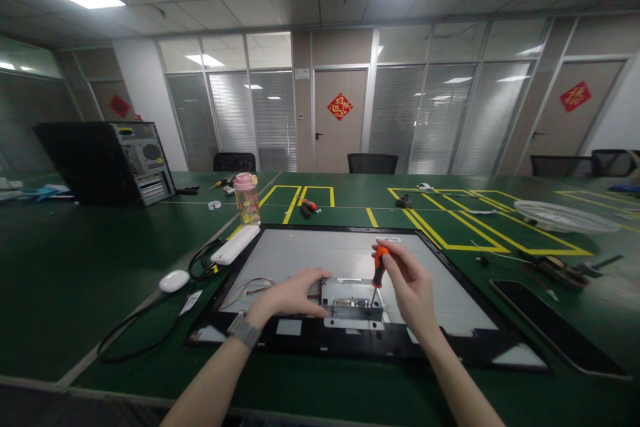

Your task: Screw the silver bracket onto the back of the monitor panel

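Observation:
A monitor panel (440,293) lies face down on the green table, its grey metal back up inside a black frame. Near its front edge sits a small metal board cover (350,303) with connector ports. My right hand (410,283) grips an orange-and-black screwdriver (379,270), held upright with its tip on the cover's right side. My left hand (295,293), a watch on the wrist, rests curled against the cover's left edge and holds it steady. Thin wires (250,288) run left of the cover.
A white power strip (235,245), white mouse (174,280) and black cables lie left of the panel. A pink-capped bottle (247,199) and PC tower (120,161) stand behind. Right: a dark panel (555,327), fan grille (565,217), small tools. Chairs line the far edge.

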Demonstrator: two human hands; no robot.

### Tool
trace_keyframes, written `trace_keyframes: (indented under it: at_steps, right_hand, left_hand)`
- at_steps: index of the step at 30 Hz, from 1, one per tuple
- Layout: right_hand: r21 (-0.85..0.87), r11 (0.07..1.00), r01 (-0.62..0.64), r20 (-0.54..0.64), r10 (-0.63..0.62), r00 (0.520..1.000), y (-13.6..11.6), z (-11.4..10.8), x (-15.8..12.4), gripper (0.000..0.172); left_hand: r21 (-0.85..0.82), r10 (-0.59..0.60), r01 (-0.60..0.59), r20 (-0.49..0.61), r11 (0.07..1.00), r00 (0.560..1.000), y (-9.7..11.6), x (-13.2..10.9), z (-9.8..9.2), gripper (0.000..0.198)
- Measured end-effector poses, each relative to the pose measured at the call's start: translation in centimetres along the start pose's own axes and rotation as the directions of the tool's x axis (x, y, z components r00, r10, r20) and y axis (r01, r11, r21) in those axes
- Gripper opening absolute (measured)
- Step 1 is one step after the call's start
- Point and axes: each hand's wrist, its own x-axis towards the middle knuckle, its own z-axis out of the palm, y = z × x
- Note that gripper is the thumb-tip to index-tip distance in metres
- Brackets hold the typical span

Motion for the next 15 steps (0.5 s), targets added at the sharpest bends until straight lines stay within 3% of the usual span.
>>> trace_keyframes:
  at_steps: [8,15]
  right_hand:
    - [-0.044,0.996,0.081,-0.032,-0.082,0.996,0.00,0.05,0.35,0.015]
    - [0.079,0.996,-0.030,0.053,0.025,0.998,-0.43,0.06,0.04,0.025]
  left_hand:
    - [0.001,0.008,-0.008,-0.007,1.000,1.000,-0.06,0.07,0.03,0.079]
    - [-0.008,0.015,-0.015,-0.009,1.000,1.000,-0.03,0.06,0.05,0.077]
